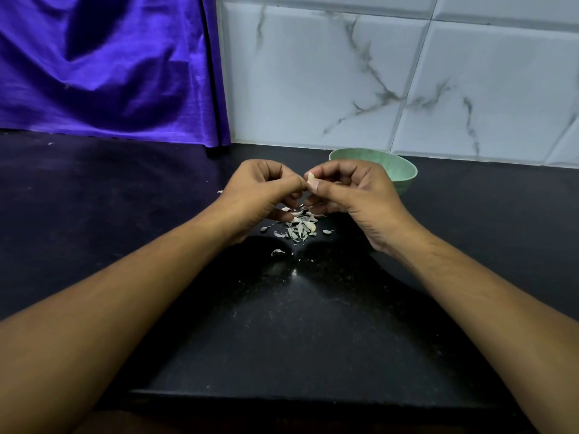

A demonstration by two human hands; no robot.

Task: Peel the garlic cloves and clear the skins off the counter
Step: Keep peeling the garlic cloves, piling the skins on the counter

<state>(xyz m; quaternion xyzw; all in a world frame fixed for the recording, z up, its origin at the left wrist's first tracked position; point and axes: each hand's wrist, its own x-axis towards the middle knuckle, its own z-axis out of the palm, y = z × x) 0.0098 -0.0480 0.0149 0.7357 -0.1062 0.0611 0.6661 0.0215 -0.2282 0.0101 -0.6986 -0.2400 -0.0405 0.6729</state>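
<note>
Progress: well into the peeling, I'd judge. A heap of papery garlic skins (pixel 300 227) sits on the black counter (pixel 313 324), with a few strays scattered towards the near side.

Still to do: the clove in hand needs finishing, and not one skin has been cleared, so the whole clean-up is ahead.

Garlic clove (pixel 311 177): held up in the air between the two hands, directly above the skin heap and well off the counter, pale tip pointing up.

Right hand (pixel 354 195): fingers curled, thumb and forefinger pinching the clove from the right. This is the holding hand.

Left hand (pixel 263 195): also curled, its thumb and fingertip meeting the clove from the left side. It looks like it is tugging at a strip of skin, though the contact is too small to say whether it has skin or the clove itself.

Green bowl (pixel 399 170): on the counter just behind the right hand, close to the marble-pattern tiled wall (pixel 407 73) (a likely landing spot for peeled cloves, that's my guess).

Backdrop: purple cloth (pixel 103 67) hanging at the far left, its hem reaching down to the counter, well apart from the action.

Next call: strip the last skin, then sweep that heap together.
</note>
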